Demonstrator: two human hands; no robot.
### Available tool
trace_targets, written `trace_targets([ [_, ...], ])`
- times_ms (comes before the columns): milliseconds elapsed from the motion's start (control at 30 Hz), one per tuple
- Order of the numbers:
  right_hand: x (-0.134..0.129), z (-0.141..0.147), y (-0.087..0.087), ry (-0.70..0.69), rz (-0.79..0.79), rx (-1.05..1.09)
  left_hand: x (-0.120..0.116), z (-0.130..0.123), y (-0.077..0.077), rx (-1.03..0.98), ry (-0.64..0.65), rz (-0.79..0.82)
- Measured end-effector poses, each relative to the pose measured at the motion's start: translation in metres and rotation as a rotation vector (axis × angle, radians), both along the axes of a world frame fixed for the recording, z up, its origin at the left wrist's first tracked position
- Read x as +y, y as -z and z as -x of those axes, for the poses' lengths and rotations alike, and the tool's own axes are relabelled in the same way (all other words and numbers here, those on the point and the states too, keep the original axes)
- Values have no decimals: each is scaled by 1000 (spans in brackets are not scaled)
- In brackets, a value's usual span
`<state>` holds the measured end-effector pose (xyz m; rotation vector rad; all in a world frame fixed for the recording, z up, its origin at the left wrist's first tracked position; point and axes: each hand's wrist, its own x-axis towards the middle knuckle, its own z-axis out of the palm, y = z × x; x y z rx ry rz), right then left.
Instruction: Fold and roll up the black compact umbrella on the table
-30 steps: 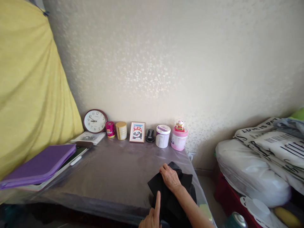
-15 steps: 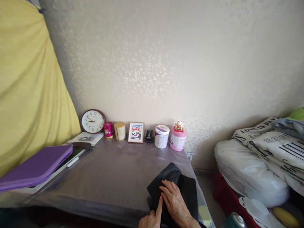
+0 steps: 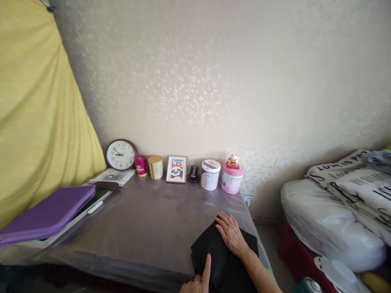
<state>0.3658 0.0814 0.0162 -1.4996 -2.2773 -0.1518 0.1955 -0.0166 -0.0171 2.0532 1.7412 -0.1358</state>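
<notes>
A black, soft sheet-like item (image 3: 214, 248) lies at the near right of the table, its near part cut off by the frame's bottom edge. My right hand (image 3: 231, 235) rests flat on its far part, fingers spread a little and pointing away from me. At the item's near left edge is my left hand (image 3: 198, 280), its index finger stretched out on the black material and the other fingers curled. Whether those curled fingers pinch anything cannot be made out.
Along the wall stand a clock (image 3: 121, 155), a pink tin (image 3: 141, 166), a yellow-lidded jar (image 3: 155, 167), a panda picture (image 3: 176, 169) and two tubs. Purple folders (image 3: 49, 211) lie at left. Right of the table are a white bag (image 3: 330, 224) and a spray can (image 3: 307, 285).
My right hand has slid away from me to the black item's far edge, apart from my left hand. The raised fold there now lies flatter. The view has shifted slightly.
</notes>
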Motion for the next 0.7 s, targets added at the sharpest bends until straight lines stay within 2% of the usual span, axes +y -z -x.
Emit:
trace_targets([
  [233,36,-11,1,16,132,14,0,1,-11,-74,-70,86],
  [333,44,-14,1,92,141,40,-2,3,-18,-81,-79,150],
  [400,44,-19,-1,166,83,130,-4,5,-23,-84,-66,160],
  [533,29,-44,-6,342,-63,433,-11,6,-29,-112,-31,48],
  [700,-20,-72,-3,529,25,621,-9,2,-27,-132,-51,-83],
])
